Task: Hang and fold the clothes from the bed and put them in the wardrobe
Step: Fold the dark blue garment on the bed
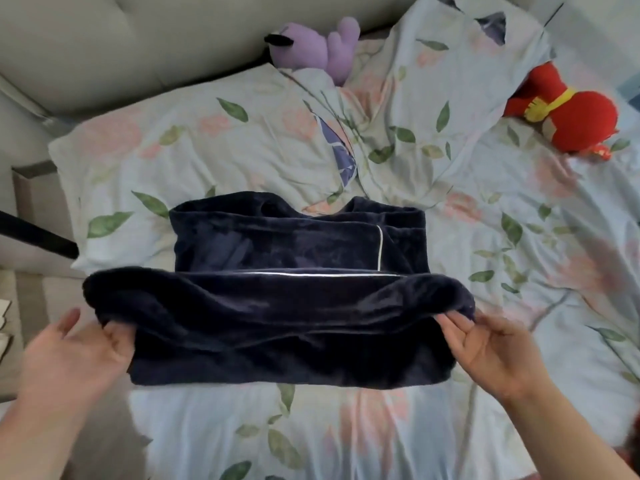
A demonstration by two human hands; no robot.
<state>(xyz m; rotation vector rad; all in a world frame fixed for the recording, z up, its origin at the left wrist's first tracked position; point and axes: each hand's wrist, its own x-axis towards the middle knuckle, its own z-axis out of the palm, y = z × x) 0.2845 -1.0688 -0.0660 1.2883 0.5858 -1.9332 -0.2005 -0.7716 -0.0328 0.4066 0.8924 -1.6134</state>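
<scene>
We see the left hand (74,355) and right hand (491,355) pinching the near fold of the navy garment (287,306) in curled fingers on the bed (346,427)

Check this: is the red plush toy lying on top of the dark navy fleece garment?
No, the red plush toy lies apart from the dark navy fleece garment.

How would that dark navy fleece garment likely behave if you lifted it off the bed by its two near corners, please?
The navy fleece garment would probably sag in the middle, since its raised fold already droops between the left hand and right hand. The plush pile suggests it is not slippery. It looks bulky, so the folds may slump open.
</scene>
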